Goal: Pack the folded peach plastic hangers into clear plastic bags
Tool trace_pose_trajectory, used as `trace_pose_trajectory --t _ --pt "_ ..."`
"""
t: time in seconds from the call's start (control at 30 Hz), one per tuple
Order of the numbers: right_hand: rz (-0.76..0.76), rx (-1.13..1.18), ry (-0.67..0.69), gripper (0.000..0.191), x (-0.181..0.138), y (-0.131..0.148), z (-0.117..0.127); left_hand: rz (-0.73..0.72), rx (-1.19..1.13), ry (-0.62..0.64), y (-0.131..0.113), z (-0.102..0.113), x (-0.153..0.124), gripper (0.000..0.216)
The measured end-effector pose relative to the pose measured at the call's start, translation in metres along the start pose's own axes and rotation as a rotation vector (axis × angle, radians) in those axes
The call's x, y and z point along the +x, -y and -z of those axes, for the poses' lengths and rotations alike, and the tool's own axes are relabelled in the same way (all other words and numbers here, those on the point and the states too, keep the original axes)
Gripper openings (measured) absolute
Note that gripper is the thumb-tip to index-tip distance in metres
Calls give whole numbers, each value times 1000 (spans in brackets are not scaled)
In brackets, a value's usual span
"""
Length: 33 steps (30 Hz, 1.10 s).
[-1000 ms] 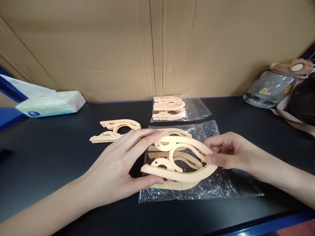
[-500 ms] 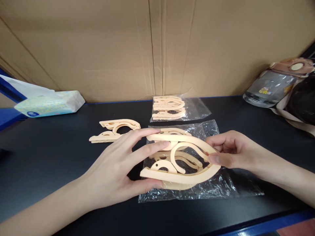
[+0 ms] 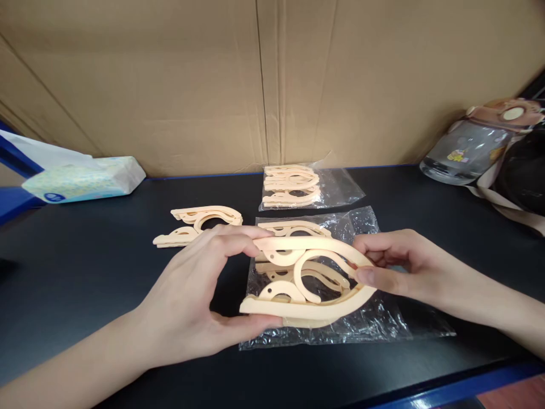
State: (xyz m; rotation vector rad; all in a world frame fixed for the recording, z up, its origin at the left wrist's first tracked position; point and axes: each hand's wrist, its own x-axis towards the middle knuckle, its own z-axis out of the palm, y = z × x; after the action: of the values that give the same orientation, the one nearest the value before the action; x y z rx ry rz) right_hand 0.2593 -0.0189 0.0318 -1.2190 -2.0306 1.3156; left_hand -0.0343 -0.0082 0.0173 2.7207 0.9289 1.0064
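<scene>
Both hands hold one folded peach plastic hanger (image 3: 310,278) just above a clear plastic bag (image 3: 374,324). My left hand (image 3: 200,301) grips its left end, thumb under the lower arm and fingers curled over the upper arm. My right hand (image 3: 395,267) pinches the right tip where the two arms meet. More peach hangers (image 3: 293,229) lie on the bag beneath.
Two loose hangers (image 3: 200,222) lie on the black table (image 3: 85,267) to the left. A second bag with hangers (image 3: 298,187) sits behind. A tissue pack (image 3: 85,177) is at far left, a bottle (image 3: 472,145) and dark bag at far right. Cardboard forms the back wall.
My left fingers have curled from stretched flat over the hanger into a grip on its upper arm. The hanger stays about where it was.
</scene>
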Motion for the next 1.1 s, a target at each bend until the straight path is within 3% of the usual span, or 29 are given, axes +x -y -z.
trace_pose_trajectory --t 0.07,0.2,0.43,0.57,0.67,0.83,0.97,1.1 --pt "162 -212 -124 23 -2 0 -4 -4 14 -32 -2 0 0 51" --pt "500 -570 -232 77 -2 -3 -8 27 32 -47 -11 -1 0 49" --pt "630 -641 -263 88 1 -2 -14 63 44 -36 -20 -6 -1 46" --pt "590 -608 -272 87 -1 0 -13 61 87 3 -17 -9 0 62" --pt "496 -615 -357 86 -3 2 3 77 217 77 -10 -7 3 78" --pt "326 -668 -484 78 -16 -3 63 33 416 154 12 0 7 49" --pt "149 -709 -440 71 -29 -17 104 63 439 188 28 1 8 45" --pt "15 -777 -288 68 -35 -27 109 47 397 253 33 -4 7 44"
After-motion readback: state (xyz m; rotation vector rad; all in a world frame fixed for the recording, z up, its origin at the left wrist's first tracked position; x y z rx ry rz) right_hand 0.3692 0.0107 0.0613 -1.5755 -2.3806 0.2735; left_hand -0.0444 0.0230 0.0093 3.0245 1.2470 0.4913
